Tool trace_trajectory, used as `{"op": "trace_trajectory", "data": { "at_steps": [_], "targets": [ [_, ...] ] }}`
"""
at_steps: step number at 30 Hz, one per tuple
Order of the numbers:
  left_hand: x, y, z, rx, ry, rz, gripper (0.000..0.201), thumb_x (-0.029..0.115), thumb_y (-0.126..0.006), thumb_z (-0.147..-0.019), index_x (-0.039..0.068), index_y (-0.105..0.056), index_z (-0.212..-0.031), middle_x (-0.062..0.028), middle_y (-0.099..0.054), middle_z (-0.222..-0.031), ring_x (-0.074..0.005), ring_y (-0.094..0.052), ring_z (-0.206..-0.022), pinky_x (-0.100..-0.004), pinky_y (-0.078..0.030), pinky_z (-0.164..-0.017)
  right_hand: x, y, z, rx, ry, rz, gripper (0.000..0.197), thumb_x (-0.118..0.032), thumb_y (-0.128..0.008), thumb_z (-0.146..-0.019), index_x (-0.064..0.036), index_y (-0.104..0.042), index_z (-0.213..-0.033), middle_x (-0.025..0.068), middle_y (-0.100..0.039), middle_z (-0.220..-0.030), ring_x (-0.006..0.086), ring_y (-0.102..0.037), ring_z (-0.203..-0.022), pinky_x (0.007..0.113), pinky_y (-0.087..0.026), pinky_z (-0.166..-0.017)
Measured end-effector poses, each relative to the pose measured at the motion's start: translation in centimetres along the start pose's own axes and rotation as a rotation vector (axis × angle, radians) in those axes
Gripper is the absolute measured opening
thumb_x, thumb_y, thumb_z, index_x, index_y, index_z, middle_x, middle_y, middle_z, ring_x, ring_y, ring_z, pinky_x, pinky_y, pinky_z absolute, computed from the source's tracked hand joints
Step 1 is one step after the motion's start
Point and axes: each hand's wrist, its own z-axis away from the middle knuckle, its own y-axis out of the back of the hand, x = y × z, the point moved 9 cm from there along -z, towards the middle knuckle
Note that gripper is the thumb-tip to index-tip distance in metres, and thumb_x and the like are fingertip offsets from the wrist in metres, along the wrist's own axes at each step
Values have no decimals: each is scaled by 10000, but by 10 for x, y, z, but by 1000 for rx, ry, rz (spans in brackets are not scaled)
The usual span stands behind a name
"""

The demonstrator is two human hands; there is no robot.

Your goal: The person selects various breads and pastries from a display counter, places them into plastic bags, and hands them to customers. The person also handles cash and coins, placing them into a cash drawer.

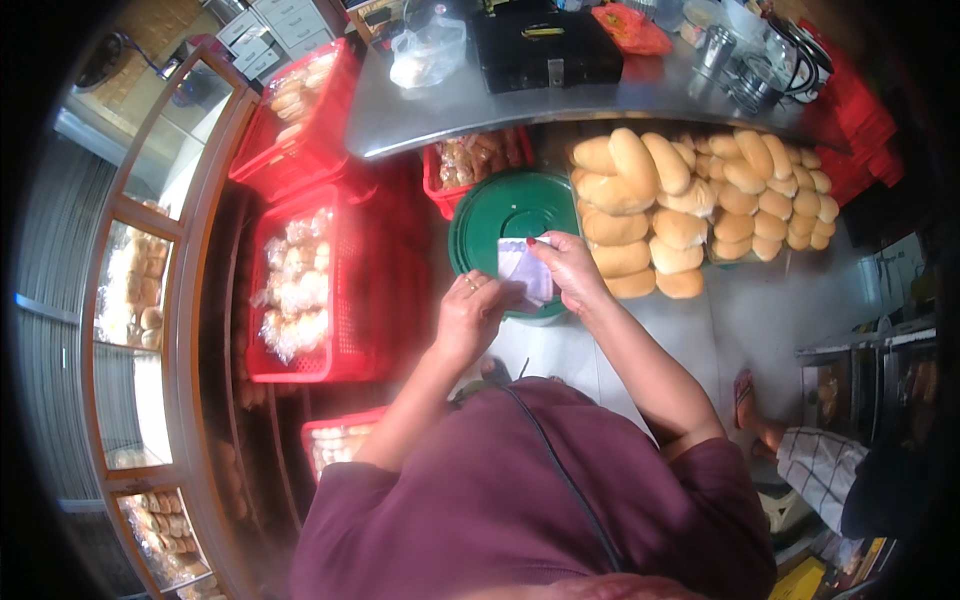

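In front of my body I hold pale purple paper that looks like folded banknotes, above a round green lid. My right hand pinches its upper right edge, with the thumb lying on top and a red-painted nail showing. My left hand, with a ring on one finger, is closed on the lower left corner; its fingertips are partly hidden. Just right of the lid, many elongated bread rolls lie in rows, with smaller rolls beyond them.
A metal table ahead carries a black case, a plastic bag and a steel cup. Red crates of bagged bread stand left, beside a glass-fronted display case. Another person's leg is at right.
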Motion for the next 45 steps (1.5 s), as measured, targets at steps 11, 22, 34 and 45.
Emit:
{"op": "trace_trajectory", "data": {
  "at_steps": [11,22,34,45],
  "targets": [
    [-269,-8,-153,196,431,66,80,125,-599,-871,56,-588,-912,-194,-633,-844,-405,-603,-821,-448,-486,-692,-126,69,-231,509,254,417,401,-99,-674,-819,6,-491,-1161,158,-571,-1119,258,-581,-1005,366,-542,-723],
    [-368,-39,-202,263,317,-73,48,145,-602,-819,98,-595,-824,-138,-628,-776,-346,-620,-708,-440,-490,-616,-140,111,-301,589,269,378,338,-159,-693,-853,-66,-442,-1059,56,-564,-831,121,-574,-724,269,-483,-551],
    [-356,-26,-217,300,325,-141,52,130,-630,-812,92,-597,-801,-121,-620,-756,-336,-598,-686,-427,-491,-625,-305,40,-345,223,514,-143,202,19,-539,-851,-46,-494,-1037,81,-550,-767,210,-579,-609,368,-504,-540],
    [-343,-30,-228,221,406,-112,52,7,-576,-845,25,-606,-883,-157,-631,-818,-343,-624,-738,-399,-490,-659,-394,28,-536,339,694,5,112,-17,-523,-869,-51,-506,-975,88,-574,-700,189,-590,-506,305,-483,-422]
  ]
}}
